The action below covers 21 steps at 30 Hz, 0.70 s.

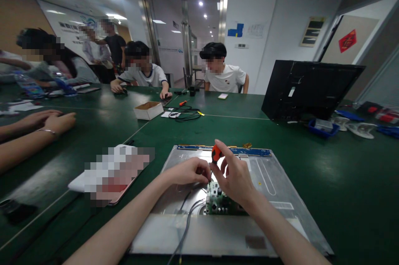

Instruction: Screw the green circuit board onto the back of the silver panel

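Observation:
In the head view a flat metal display panel (pixel 224 236) lies before me, a green circuit board (pixel 215 203) resting on its middle. My right hand (pixel 238 173) grips an orange and black screwdriver (pixel 215 154) by its handle, held upright over the board's upper left corner. Close beside its shaft, my left hand (pixel 196 171) has its fingers curled and pinched at that corner; what they hold, if anything, is hidden. Dark cables (pixel 188 219) run from the board's left side toward the panel's front edge. A blue circuit strip (pixel 224 149) lines the panel's far edge.
Left of the panel lie a pink phone-like item (pixel 134 177) and a neighbour's hands (pixel 57 123). Farther off are a white box (pixel 149 111), a coiled black cable (pixel 185 114) and seated people. A black monitor (pixel 308 90) and a blue tray (pixel 323 128) stand at right.

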Each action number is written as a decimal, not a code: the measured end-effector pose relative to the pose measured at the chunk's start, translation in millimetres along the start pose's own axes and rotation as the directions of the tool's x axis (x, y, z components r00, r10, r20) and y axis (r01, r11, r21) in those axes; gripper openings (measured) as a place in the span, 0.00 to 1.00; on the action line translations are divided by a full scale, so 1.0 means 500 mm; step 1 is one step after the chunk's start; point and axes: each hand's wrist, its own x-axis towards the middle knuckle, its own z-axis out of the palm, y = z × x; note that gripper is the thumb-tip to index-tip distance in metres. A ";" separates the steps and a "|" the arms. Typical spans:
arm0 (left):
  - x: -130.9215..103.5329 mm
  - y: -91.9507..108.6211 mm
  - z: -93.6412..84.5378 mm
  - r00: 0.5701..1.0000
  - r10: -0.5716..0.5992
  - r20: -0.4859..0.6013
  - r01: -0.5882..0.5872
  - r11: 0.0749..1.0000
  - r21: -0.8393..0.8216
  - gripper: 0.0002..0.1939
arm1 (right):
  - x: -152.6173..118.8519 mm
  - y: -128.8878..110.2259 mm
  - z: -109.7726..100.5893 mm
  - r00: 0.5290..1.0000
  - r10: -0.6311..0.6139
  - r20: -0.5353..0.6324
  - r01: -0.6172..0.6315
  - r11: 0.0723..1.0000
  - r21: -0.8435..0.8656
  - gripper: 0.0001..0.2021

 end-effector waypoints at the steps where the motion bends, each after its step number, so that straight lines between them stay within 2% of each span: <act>1: 0.000 -0.001 0.000 1.000 -0.002 0.001 0.002 1.000 -0.009 0.02 | 0.000 -0.001 -0.001 1.000 0.006 0.018 -0.006 1.000 0.010 0.29; 6: 0.000 -0.005 0.004 1.000 -0.021 0.004 0.021 0.998 -0.053 0.05 | 0.001 -0.006 -0.008 0.996 -0.010 0.090 0.004 0.998 0.062 0.30; 14: -0.002 0.001 0.002 1.000 -0.011 -0.007 0.011 1.000 -0.025 0.03 | 0.002 -0.001 -0.001 1.000 0.008 0.006 -0.008 1.000 -0.007 0.28; 21: 0.000 -0.002 0.003 1.000 -0.011 -0.006 0.010 0.999 -0.037 0.03 | 0.001 -0.003 -0.005 0.999 0.004 0.037 -0.004 1.000 0.008 0.30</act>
